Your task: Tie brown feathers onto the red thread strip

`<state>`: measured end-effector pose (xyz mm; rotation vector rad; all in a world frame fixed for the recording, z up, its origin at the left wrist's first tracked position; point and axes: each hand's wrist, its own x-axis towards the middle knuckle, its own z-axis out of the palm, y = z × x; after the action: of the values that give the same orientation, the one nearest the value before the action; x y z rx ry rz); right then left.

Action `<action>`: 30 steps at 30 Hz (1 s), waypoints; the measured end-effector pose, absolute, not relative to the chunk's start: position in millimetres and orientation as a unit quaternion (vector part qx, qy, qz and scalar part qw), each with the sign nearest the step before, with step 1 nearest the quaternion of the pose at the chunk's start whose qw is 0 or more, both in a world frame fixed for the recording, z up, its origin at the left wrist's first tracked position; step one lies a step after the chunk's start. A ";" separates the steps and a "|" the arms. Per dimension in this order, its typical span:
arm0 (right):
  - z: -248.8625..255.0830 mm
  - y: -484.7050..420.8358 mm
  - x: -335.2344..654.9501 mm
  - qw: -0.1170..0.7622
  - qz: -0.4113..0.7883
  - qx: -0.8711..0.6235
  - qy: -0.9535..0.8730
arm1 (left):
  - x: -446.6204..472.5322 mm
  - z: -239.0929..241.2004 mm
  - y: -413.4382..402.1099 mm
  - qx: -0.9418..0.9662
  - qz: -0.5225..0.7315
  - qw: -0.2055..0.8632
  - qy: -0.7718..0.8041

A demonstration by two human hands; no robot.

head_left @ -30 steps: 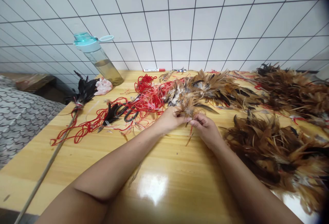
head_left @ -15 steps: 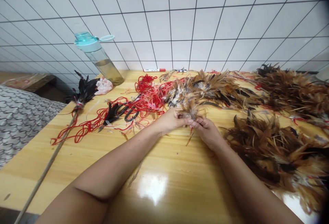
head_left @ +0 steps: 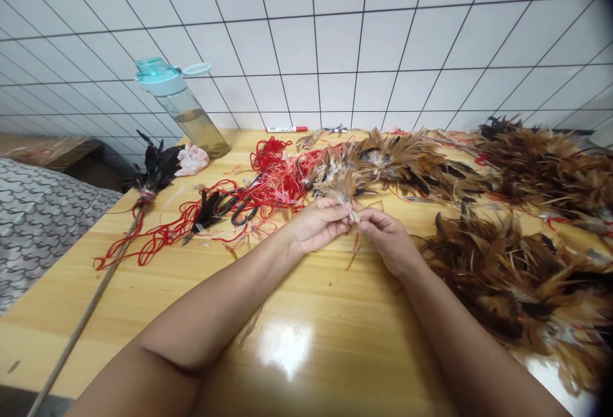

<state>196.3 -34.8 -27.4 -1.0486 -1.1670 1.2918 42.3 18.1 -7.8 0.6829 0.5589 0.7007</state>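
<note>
A small bunch of light brown feathers [head_left: 343,191] is pinched between the thumb and fingers of my left hand [head_left: 317,227], its tips pointing away from me. Close beside it, my right hand [head_left: 389,238] has its thumb and fingertips closed at the pale quill end of the bunch. A thin reddish-brown strand [head_left: 354,252] shows on the table just below the hands. Behind them lies a pile of brown and grey feathers [head_left: 407,165]. Tangled red string [head_left: 282,177] spreads left of that pile.
Black-handled scissors [head_left: 245,211] lie partly under the string. A bottle [head_left: 196,123] with a turquoise lid leans in view beside crumpled tissue [head_left: 192,159]. A stick [head_left: 90,308] with black feathers tied on lies at left. Large feather heaps [head_left: 517,276] cover the right side. Markers [head_left: 286,129] lie by the tiled wall.
The feather bunch has shifted slightly left and tilted, so its pale quill end now shows between the hands. My right fingertips have drawn a little away from the left hand's.
</note>
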 end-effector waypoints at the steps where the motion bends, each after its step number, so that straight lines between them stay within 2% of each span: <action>1: -27.1 -34.7 195.9 0.527 0.541 -0.438 -0.487 | 42.7 -8.1 17.7 0.319 0.327 0.849 0.265; 17: -33.8 -34.7 194.3 0.490 0.477 -0.473 -0.556 | 44.3 -8.7 16.8 0.442 0.318 0.786 0.294; 25: -26.4 -35.0 195.3 0.502 0.486 -0.471 -0.539 | 41.9 -5.0 22.9 0.518 0.362 0.716 0.297; 30: -28.7 -33.5 198.5 0.477 0.488 -0.492 -0.541 | 39.7 -0.1 22.1 0.576 0.356 0.648 0.349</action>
<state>198.5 -33.5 -28.7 -1.2029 -1.3209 1.1925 39.7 22.1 -0.1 1.3106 0.7931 0.8090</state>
